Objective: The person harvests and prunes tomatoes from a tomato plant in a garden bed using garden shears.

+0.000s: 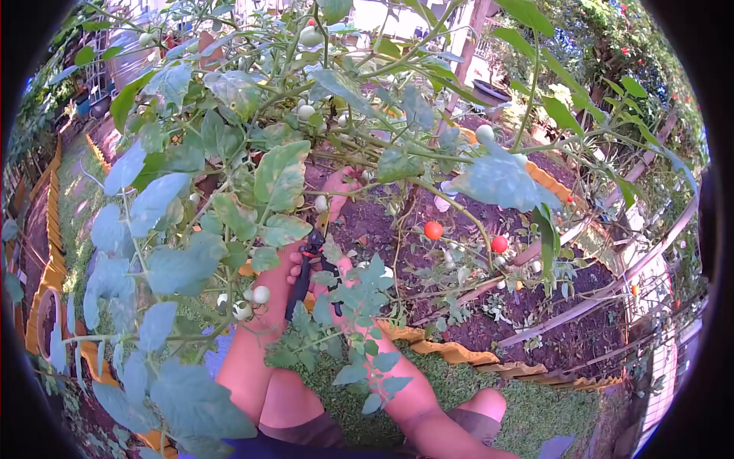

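Observation:
My left hand (340, 191) reaches up among the tomato stems, its fingers closed around a stem just right of a pale tomato (321, 203). Leaves cover part of that wrist. Lower down, my right hand (297, 266) is wrapped around black-handled pruning shears (302, 284) with a red detail near the pivot. The shears point upward, below my left hand, and leaves partly hide their blades and my right palm. Green tomatoes (261, 294) hang left of my right forearm. To the right are a red tomato (433, 230) and another red tomato (499, 244).
Large leaves (187, 268) and crossing stems fill the left and upper view. Wooden poles (566, 317) slant across the soil bed (474, 333) at right. Wavy yellow edging (451, 354) borders the grass (459, 390) near my knees.

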A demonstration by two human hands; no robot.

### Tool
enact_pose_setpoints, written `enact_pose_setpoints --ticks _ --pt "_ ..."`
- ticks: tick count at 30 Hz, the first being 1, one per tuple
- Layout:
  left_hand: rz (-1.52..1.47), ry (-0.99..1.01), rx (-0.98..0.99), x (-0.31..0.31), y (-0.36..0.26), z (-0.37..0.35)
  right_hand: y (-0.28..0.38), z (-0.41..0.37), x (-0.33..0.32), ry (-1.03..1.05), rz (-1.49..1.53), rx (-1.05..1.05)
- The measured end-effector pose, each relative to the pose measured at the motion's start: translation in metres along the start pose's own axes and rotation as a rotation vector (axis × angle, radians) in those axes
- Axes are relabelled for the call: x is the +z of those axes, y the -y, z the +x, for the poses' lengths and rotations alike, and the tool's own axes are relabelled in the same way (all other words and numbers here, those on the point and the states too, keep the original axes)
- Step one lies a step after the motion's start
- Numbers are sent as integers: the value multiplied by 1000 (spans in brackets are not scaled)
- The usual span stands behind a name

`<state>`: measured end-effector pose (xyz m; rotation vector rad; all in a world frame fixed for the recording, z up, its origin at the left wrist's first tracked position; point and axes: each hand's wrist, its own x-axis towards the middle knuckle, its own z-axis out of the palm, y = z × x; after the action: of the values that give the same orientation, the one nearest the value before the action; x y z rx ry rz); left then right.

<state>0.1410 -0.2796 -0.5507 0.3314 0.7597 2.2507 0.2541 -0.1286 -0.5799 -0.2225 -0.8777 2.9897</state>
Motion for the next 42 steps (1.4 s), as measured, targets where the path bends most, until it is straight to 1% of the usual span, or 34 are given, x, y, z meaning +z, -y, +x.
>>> enact_pose_setpoints --ticks 3,5,13,20,28,31,42 --pt "-66 -47 -20 -10 0 -39 5 25 11 13 21 -14" --pt "-67 -58 -8 -11 -1 -47 8 39 14 15 31 -16" --pt "-63 -69 18 -15 0 -42 6 50 14 -3 31 -27" --pt "-49 -56 2 -12 -1 -34 -8 14 -8 -77 -15 -4" --pt "-27 -52 5 -10 -2 -23 -7 -62 -59 -250 -107 23" --pt "-16 -49 12 -9 -1 -16 -8 -77 -67 -294 -111 18" --pt "43 -35 51 -5 -1 20 -11 -74 -64 -294 -121 45"
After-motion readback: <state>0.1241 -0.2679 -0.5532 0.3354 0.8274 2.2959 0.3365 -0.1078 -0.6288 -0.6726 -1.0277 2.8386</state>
